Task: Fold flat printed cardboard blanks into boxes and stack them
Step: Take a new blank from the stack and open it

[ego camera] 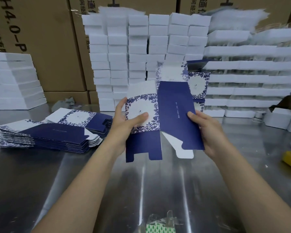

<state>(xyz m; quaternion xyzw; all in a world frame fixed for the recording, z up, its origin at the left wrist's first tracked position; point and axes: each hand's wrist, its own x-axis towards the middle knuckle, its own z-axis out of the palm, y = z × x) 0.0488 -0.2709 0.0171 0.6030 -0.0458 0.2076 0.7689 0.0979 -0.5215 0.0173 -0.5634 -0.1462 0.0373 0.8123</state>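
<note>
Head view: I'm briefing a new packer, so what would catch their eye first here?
The blue-and-white blank stands out at centre, half-opened, gripped by the left hand and right hand. A pile of flat blanks lies at left, and a wall of white boxes rises behind.

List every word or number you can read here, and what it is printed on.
"H4.0-P", sideways, rest hidden: tall brown cardboard carton, back left.
Chinese characters on the brown cartons: too blurred to read.
White line on the navy printed cardboard blank: too small to read.
</note>
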